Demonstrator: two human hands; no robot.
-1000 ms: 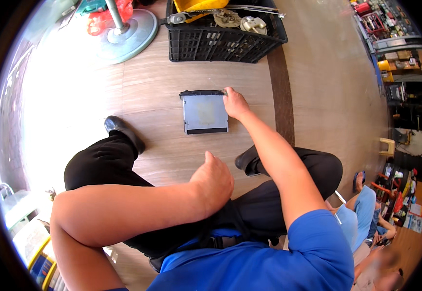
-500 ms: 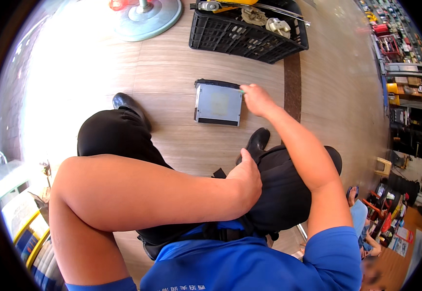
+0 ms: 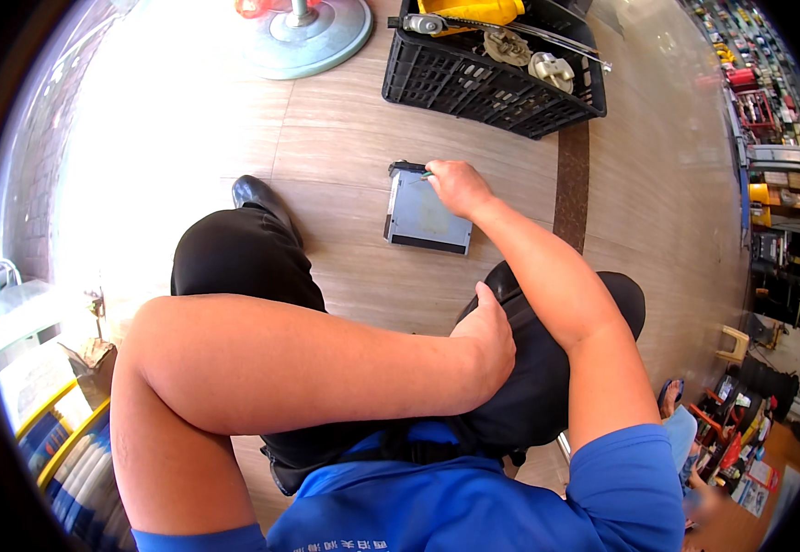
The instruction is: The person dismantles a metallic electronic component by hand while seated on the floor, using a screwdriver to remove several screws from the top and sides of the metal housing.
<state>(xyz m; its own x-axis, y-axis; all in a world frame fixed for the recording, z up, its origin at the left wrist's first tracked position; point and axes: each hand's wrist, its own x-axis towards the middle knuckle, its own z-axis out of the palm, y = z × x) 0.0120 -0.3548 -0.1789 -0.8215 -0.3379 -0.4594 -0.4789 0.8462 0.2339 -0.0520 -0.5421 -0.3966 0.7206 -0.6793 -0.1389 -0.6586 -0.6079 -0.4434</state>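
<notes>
A flat grey metal box with a black front edge (image 3: pixel 429 213), which looks like a car stereo unit, lies on the floor ahead of me. My right hand (image 3: pixel 460 189) is at its far right part, fingers closed round a thin tool with a green part (image 3: pixel 428 173). The tool's tip is by the black edge; most of the tool is hidden in my fingers. My left hand (image 3: pixel 488 351) rests by my right thigh, thumb stretched out and apart. Its other fingers are mostly hidden, and nothing shows in it.
Beyond the box stands a black plastic crate (image 3: pixel 492 97) with a yellow item, a long metal tool and pale parts. A round grey stand base (image 3: pixel 313 46) is at the far left. Crowded shelves (image 3: pixel 772 101) line the right side, where another person sits (image 3: pixel 680 428).
My right hand has moved left along the box's black edge, from its right corner inward. The box sits slightly turned, and the whole view has shifted a little. My left hand stays by the thigh.
</notes>
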